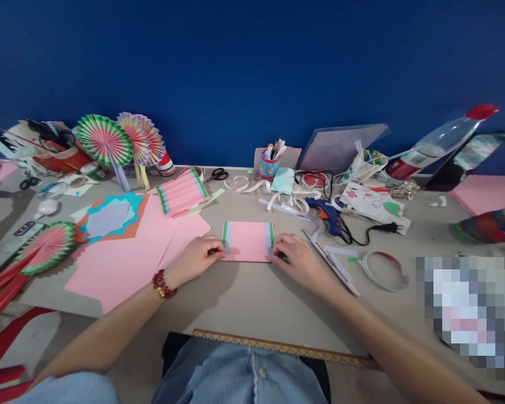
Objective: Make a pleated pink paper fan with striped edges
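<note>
The left hand [202, 255] and right hand [293, 257] each have a pinching grip on the striped pink paper's [250, 240] near edge; right of the paper lies a blue glue gun [331, 215].

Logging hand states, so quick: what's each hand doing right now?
Left hand: closed, pinching the pink paper at its near left corner.
Right hand: closed, pinching the same paper at its near right corner.

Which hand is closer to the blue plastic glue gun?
Right. Your right hand is left of the glue gun, nearer you; your left hand, farther left, across the green-edged pink paper.
</note>
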Demonstrator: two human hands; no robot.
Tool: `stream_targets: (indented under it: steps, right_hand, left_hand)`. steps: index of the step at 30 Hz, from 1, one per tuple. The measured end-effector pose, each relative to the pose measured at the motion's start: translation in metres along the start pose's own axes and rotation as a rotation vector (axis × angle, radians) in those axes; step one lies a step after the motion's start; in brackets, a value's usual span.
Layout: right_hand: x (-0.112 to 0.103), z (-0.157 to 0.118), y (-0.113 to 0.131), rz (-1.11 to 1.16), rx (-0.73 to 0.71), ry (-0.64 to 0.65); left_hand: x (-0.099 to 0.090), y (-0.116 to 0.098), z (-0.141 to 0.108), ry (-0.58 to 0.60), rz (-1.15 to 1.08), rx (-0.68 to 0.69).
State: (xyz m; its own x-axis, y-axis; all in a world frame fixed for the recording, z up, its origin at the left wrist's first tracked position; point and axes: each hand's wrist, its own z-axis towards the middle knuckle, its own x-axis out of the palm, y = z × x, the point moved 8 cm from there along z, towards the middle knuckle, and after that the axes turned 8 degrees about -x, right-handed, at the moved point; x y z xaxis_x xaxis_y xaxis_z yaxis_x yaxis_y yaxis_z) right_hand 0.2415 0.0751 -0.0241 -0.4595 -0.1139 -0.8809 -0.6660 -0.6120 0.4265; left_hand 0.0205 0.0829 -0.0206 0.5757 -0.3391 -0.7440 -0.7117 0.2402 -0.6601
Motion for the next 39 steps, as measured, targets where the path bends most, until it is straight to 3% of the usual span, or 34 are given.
stream_targets:
  steps: [19,39]
  right_hand:
    - [0.001,0.003,-0.005,0.039,0.031,-0.021]
    - [-0.001,0.007,-0.012,0.119,-0.038,0.048]
  left_hand:
    - [0.003,-0.002,-0.002,-0.024,0.08,0.01]
    - [0.003,-0.003,-0.003,-0.028,0.093,0.035]
